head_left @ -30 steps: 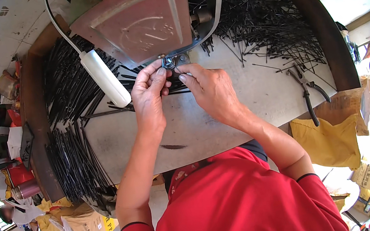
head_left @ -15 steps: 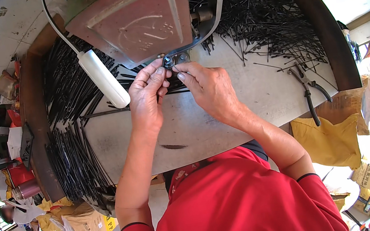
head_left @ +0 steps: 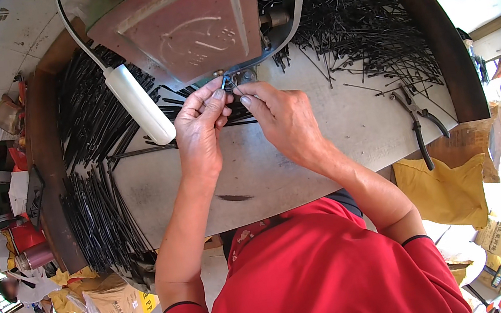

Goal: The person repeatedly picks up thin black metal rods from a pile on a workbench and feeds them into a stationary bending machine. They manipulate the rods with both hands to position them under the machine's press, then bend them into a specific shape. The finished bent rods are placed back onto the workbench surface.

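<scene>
Just below a reddish-brown machine head (head_left: 186, 30), both hands meet at its lower tip. My left hand (head_left: 199, 122) is closed, thumb and forefinger pinching a small shiny, bluish-lit piece (head_left: 224, 82); its exact kind is too small to tell. Close on its right, my right hand (head_left: 283, 116) is also closed, with thumb and forefinger pressed together beside a small round metal part (head_left: 247, 76) under the machine. What lies in the right fingertips cannot be made out. Dark thin rods run behind the fingers, partly hidden by them.
A white tube lamp (head_left: 139, 105) hangs beside my left hand. Black thin rods lie bundled at left (head_left: 104, 217) and heaped at far right (head_left: 354, 24). Pliers (head_left: 417, 122) rest on the metal table (head_left: 305, 174) near its right edge. Dark raised borders (head_left: 442, 50) flank the tabletop.
Slight shifts only: the left fingertips and the small piece have tilted a little, and the right fingers have moved marginally. Both hands stay under the machine head.
</scene>
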`<act>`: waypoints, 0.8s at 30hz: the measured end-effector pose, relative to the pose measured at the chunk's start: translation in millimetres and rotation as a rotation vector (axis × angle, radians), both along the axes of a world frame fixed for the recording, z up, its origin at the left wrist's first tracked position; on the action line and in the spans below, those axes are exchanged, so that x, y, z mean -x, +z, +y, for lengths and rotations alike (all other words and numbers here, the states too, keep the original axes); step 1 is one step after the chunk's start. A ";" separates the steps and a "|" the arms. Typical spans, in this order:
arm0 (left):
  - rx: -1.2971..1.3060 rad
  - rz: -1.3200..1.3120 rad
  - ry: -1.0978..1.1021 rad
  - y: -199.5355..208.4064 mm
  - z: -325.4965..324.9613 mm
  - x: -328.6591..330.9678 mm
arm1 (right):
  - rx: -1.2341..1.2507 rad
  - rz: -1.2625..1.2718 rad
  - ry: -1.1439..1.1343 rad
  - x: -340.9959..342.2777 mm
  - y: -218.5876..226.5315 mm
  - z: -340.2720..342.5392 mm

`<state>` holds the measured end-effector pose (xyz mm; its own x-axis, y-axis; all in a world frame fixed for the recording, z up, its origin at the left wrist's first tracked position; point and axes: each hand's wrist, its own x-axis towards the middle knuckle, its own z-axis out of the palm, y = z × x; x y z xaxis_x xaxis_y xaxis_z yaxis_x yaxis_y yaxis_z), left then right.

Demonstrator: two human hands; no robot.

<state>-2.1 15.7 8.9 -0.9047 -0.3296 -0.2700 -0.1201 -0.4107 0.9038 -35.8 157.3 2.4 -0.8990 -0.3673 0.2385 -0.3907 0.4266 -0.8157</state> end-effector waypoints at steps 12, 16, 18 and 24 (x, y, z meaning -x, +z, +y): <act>-0.040 0.002 0.030 0.4 2.9 -2.1 | 0.070 0.030 -0.009 -6.3 -6.1 -2.6; -0.061 -0.024 0.025 0.7 4.0 -2.7 | 0.084 0.053 -0.013 -6.2 -8.9 -2.3; -0.073 -0.017 0.031 0.3 4.6 -2.6 | 0.096 0.068 -0.013 -6.7 -10.5 -2.7; -0.082 0.006 0.033 -2.5 4.5 -1.8 | 0.115 0.054 -0.006 -6.9 -9.6 -2.6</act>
